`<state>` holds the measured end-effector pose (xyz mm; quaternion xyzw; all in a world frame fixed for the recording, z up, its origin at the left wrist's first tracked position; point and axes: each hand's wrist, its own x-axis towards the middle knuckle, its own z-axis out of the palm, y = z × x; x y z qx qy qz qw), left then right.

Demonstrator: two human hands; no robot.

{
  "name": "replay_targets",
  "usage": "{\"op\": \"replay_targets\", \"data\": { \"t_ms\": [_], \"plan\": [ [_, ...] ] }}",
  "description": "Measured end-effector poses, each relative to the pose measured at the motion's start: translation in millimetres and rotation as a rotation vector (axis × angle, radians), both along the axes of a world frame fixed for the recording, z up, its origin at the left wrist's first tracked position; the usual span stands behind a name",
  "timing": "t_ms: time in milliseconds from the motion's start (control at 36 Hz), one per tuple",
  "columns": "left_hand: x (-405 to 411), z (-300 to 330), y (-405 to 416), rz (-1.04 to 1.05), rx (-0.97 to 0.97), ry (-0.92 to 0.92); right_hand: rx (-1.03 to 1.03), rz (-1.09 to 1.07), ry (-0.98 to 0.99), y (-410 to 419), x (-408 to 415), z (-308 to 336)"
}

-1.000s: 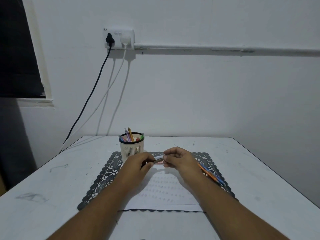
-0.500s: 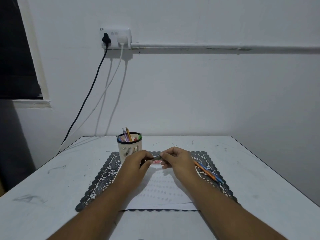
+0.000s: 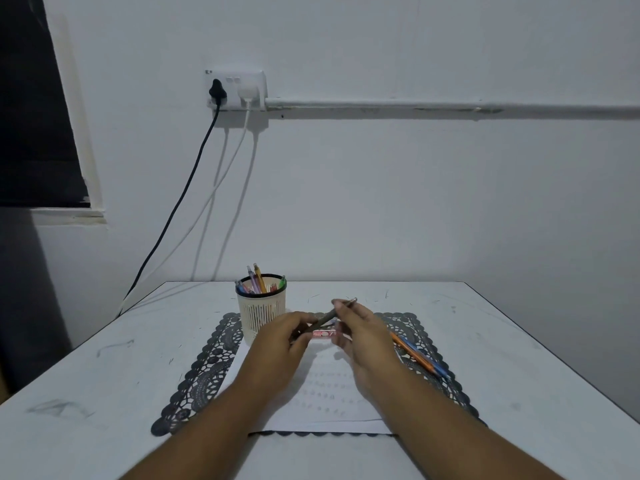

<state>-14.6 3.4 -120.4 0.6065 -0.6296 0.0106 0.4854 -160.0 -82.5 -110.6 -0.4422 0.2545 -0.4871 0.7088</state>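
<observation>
Since the earlier frames the slim dark pen (image 3: 329,315) has tipped from level to slanted, with its metal tip raised toward the far right. Its lower end is pinched by the left hand (image 3: 280,344) and its upper part by the right hand (image 3: 363,337), both above the far edge of the white lined paper sheet (image 3: 325,403). A small pink-labelled piece (image 3: 323,334) shows just beneath the pen; whether it is held cannot be told. The cream slatted pen cup (image 3: 262,313) stands just left of the left hand. The orange and blue pens (image 3: 419,358) lie to the right on the black lace placemat (image 3: 204,368). The white table (image 3: 104,393) runs broad from the mat to either side edge.
</observation>
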Motion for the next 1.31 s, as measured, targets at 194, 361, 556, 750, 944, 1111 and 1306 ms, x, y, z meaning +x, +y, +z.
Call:
{"op": "replay_targets", "data": {
  "t_ms": [194,361,556,750,944,1111,1306],
  "plan": [
    [-9.5,-6.1,1.1,-0.018,0.174,0.206,0.090,0.066,-0.211,-3.2,2.7,4.4],
    [-9.4,-8.3,0.2,-0.062,0.251,0.193,0.128,0.235,-0.338,-0.2,0.1,12.7],
    [-8.6,-5.7,0.5,-0.094,0.270,0.221,0.108,0.250,-0.358,-1.2,-3.3,16.9],
    [-9.0,-3.9,4.2,-0.120,0.297,0.248,0.103,0.253,-0.376,-2.4,-8.5,16.0],
    [-13.3,-2.2,6.7,-0.148,0.270,0.346,0.087,0.286,-0.392,-3.3,-11.8,18.0],
    [-14.7,-0.5,7.4,-0.173,0.268,0.398,0.101,0.307,-0.422,-4.0,-12.0,16.2],
    [-14.9,-0.4,7.4,-0.180,0.270,0.437,0.107,0.318,-0.443,-2.8,-13.1,17.1]
  ]
}}
